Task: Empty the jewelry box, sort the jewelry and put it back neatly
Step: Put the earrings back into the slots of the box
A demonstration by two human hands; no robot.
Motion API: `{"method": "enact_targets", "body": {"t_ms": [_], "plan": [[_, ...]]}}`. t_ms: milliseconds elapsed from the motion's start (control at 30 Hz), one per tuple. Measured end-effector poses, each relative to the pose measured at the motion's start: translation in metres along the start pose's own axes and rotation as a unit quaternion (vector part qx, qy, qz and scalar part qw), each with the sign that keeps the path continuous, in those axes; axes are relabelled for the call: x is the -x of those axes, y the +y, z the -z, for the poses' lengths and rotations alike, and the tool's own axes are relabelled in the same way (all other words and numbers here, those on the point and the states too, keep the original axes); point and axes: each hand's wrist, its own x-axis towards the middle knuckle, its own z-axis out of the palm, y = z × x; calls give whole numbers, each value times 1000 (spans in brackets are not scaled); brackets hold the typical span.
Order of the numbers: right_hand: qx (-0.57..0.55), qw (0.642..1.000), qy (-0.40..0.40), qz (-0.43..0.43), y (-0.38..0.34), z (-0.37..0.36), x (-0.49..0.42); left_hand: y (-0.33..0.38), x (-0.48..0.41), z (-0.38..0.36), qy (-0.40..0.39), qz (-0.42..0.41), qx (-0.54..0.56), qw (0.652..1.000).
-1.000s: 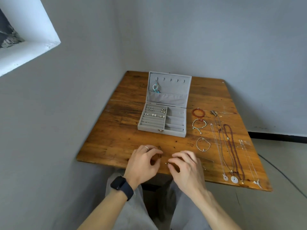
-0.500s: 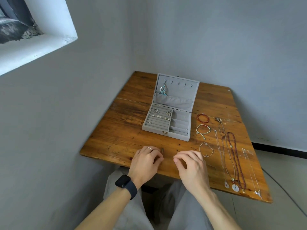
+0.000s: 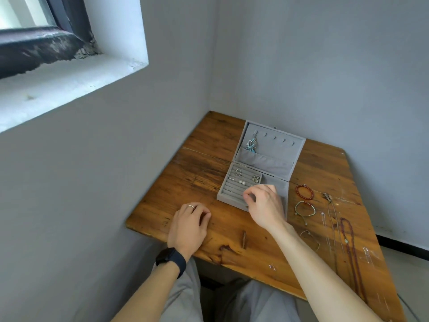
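No writing to read anywhere. The grey jewelry box (image 3: 274, 147) shows plain felt, the watch (image 3: 170, 257) on the left wrist shows a dark face, and the wooden table (image 3: 185, 182) carries only grain and scratches.

The right hand (image 3: 264, 205) has moved away from the left hand (image 3: 188, 225), forward over the jewelry box's (image 3: 267, 156) front rows, fingertips pinched.

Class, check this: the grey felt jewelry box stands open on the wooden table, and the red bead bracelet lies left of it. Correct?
No: in the head view the red bead bracelet lies right of the open grey felt jewelry box, on the wooden table.
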Motion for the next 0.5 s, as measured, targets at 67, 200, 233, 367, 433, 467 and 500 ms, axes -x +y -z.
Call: {"method": "enact_targets", "body": {"t_ms": [67, 200, 233, 367, 433, 467, 500], "plan": [[23, 999, -24, 3, -2, -3, -10, -1, 0, -1, 5, -3, 5, 1000], [75, 996, -56, 2, -4, -7, -22, -1, 0, -2, 12, -5, 13, 1000], [85, 995, -59, -2, -5, -7, -24, -1, 0, -2, 15, -5, 16, 1000], [104, 993, -61, -13, -10, -7, -30, -1, 0, -3, 27, -6, 20, 999], [99, 994, -51, -23, -13, -7, -32, -1, 0, -3, 27, -7, 19, 999], [97, 994, -45, -29, -14, -7, -32, -1, 0, -3, 27, -7, 18, 999], [96, 994, -39, -35, -16, -7, -32, -1, 0, -3, 27, -7, 18, 999]]}}
